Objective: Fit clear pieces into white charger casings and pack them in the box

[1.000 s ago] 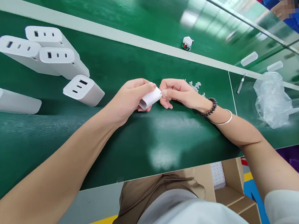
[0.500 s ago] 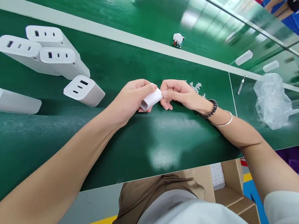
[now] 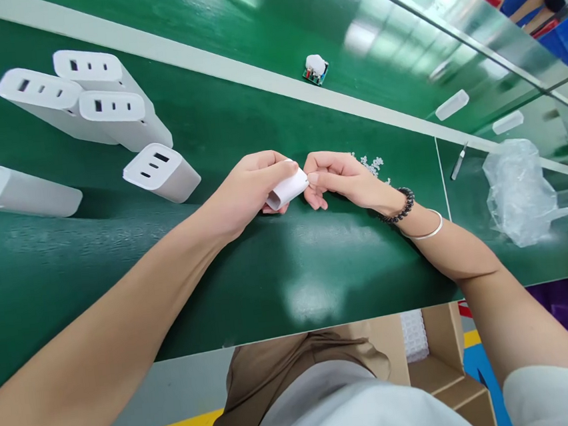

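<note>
My left hand (image 3: 261, 185) is closed around a white plastic charger housing (image 3: 288, 189), whose open hollow end faces down and left. The fingers of my right hand (image 3: 333, 178) are pinched at the housing's other end, by a small dark hole. Whatever is between those fingertips is too small to make out. Beside the right hand, partly behind it, lies a scatter of small clear plastic pieces (image 3: 374, 164). To the left of my left hand stands a white housing with port slots (image 3: 162, 173), and behind it a cluster of similar white housings (image 3: 113, 112).
Another white housing (image 3: 25, 191) is at far left. A circuit board with a white block (image 3: 316, 69) sits beyond the pale strip (image 3: 230, 69). To the right are a pen-like tool (image 3: 458, 161), a clear plastic bag (image 3: 520, 193) and white shells (image 3: 452, 104). A cardboard box (image 3: 442, 365) is below the table edge.
Beyond the pale strip, the circuit board and the white shells have shifted left. My hands and the housing hold nearly the same position.
</note>
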Demonstrator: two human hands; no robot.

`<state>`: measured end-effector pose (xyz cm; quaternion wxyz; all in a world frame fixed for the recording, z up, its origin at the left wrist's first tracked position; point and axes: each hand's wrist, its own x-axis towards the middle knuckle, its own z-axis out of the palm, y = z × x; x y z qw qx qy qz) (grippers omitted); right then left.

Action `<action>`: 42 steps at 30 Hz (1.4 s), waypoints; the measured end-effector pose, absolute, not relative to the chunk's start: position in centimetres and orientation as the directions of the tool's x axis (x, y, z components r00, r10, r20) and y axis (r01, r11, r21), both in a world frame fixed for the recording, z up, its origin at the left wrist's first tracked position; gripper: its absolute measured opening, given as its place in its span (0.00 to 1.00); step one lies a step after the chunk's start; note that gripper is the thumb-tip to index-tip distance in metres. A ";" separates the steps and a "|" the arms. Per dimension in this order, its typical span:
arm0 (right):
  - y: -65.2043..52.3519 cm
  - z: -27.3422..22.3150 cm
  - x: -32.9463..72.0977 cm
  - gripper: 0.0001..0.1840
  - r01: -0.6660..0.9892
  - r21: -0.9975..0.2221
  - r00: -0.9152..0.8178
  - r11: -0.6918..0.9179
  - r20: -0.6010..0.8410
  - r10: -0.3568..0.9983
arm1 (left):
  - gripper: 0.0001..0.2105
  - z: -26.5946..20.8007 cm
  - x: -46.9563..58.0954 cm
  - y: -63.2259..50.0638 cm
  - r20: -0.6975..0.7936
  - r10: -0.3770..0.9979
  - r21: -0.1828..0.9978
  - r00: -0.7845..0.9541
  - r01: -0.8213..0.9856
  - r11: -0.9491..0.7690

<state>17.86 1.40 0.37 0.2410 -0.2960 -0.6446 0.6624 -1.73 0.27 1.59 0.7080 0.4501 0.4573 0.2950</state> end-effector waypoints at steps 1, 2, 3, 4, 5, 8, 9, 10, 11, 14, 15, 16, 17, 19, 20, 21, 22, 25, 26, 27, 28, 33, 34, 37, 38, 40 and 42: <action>1.4 0.4 17.8 0.16 0.066 -0.997 -0.708 -0.050 -0.082 0.702 | 0.10 1.5 -1.8 0.3 -0.378 0.832 0.908 0.407 -0.011 0.418; 1.4 0.3 17.8 0.16 0.070 -0.996 -0.708 -0.046 -0.082 0.702 | 0.10 1.4 -1.8 0.3 -0.376 0.832 0.908 0.407 -0.015 0.418; 1.4 0.3 17.8 0.16 0.074 -0.997 -0.709 -0.039 -0.080 0.701 | 0.10 1.3 -1.8 0.3 -0.376 0.831 0.908 0.410 -0.017 0.419; 1.3 0.3 17.7 0.16 0.077 -0.997 -0.712 -0.029 -0.075 0.698 | 0.09 1.2 -1.8 0.3 -0.377 0.831 0.907 0.409 -0.019 0.421; 1.3 0.3 17.7 0.17 0.083 -0.996 -0.713 -0.014 -0.069 0.698 | 0.09 1.2 -1.8 0.3 -0.377 0.832 0.906 0.406 -0.024 0.422; 0.8 0.1 17.4 0.17 0.138 -0.984 -0.645 0.113 -0.002 0.765 | 0.09 1.0 -1.7 0.4 -0.371 0.855 0.903 0.362 -0.076 0.424; 0.5 0.0 17.2 0.18 0.184 -0.964 -0.602 0.193 0.045 0.797 | 0.08 1.0 -1.5 0.3 -0.365 0.866 0.901 0.342 -0.104 0.421; 0.2 -0.1 16.9 0.21 0.248 -0.925 -0.556 0.287 0.106 0.824 | 0.08 1.0 -1.4 0.3 -0.356 0.876 0.900 0.325 -0.133 0.415; -0.2 -0.1 16.7 0.27 0.325 -0.864 -0.519 0.384 0.176 0.836 | 0.08 1.0 -1.3 0.3 -0.342 0.885 0.900 0.315 -0.161 0.405; -0.9 -0.2 16.0 0.32 0.535 -0.621 -0.475 0.572 0.339 0.812 | 0.08 0.9 -1.1 0.0 -0.289 0.901 0.896 0.324 -0.242 0.374; -0.9 -0.2 15.8 0.28 0.574 -0.565 -0.465 0.594 0.372 0.803 | 0.09 0.9 -1.1 0.0 -0.277 0.901 0.889 0.334 -0.267 0.372; -0.9 -0.2 15.7 0.24 0.588 -0.540 -0.459 0.602 0.391 0.798 | 0.09 0.9 -1.1 -0.1 -0.271 0.897 0.880 0.349 -0.287 0.378; -0.7 -0.2 15.7 0.21 0.580 -0.545 -0.454 0.605 0.400 0.796 | 0.09 0.8 -1.1 0.0 -0.271 0.887 0.870 0.374 -0.298 0.392; -0.2 -0.3 16.0 0.18 0.518 -0.611 -0.447 0.599 0.403 0.798 | 0.13 0.8 -1.2 0.1 -0.272 0.856 0.855 0.440 -0.296 0.425; 0.1 -0.3 16.2 0.18 0.480 -0.653 -0.445 0.585 0.394 0.804 | 0.15 0.7 -1.3 0.2 -0.273 0.839 0.851 0.471 -0.289 0.439; 0.4 -0.3 16.4 0.18 0.446 -0.692 -0.441 0.567 0.382 0.812 | 0.17 0.6 -1.3 0.4 -0.276 0.824 0.847 0.495 -0.281 0.452; 0.7 -0.4 16.6 0.18 0.421 -0.722 -0.435 0.548 0.369 0.821 | 0.19 0.5 -1.4 0.5 -0.277 0.815 0.844 0.508 -0.277 0.459; 0.7 -0.5 16.8 0.20 0.399 -0.757 -0.411 0.517 0.356 0.839 | 0.19 0.0 -1.3 0.7 -0.266 0.838 0.838 0.476 -0.316 0.445; 0.5 -0.5 16.7 0.21 0.403 -0.754 -0.394 0.519 0.369 0.842 | 0.18 -0.2 -1.3 0.6 -0.259 0.857 0.834 0.445 -0.345 0.431; 0.2 -0.5 16.4 0.23 0.411 -0.746 -0.380 0.524 0.383 0.842 | 0.18 -0.4 -1.2 0.5 -0.254 0.877 0.830 0.408 -0.374 0.414; -0.2 -0.5 16.1 0.25 0.425 -0.733 -0.373 0.531 0.393 0.841 | 0.19 -0.6 -1.2 0.4 -0.250 0.896 0.829 0.367 -0.397 0.395; -0.7 -0.4 15.1 0.26 0.537 -0.593 -0.404 0.600 0.444 0.800 | 0.20 -1.4 -1.1 0.2 -0.223 0.926 0.842 0.304 -0.419 0.340; 0.0 -0.1 15.2 0.24 0.554 -0.575 -0.410 0.601 0.440 0.799 | 0.20 -1.5 -1.1 0.3 -0.221 0.924 0.835 0.313 -0.429 0.345; 4.7 1.4 16.4 0.25 0.649 -0.563 -0.376 0.512 0.348 0.859 | 0.17 -1.7 -1.1 0.5 -0.212 0.922 0.831 0.325 -0.436 0.345; 6.8 2.0 16.9 0.29 0.701 -0.555 -0.327 0.447 0.307 0.894 | 0.15 -1.8 -1.1 0.6 -0.194 0.923 0.850 0.332 -0.414 0.327; 11.3 2.8 17.5 0.36 0.803 -0.515 -0.210 0.302 0.231 0.950 | 0.12 -2.0 -1.1 0.6 -0.143 0.923 0.895 0.357 -0.351 0.274; 15.2 2.9 17.5 0.39 0.836 -0.498 -0.178 0.230 0.152 0.972 | 0.07 -2.2 -1.1 0.5 -0.098 0.914 0.926 0.395 -0.299 0.229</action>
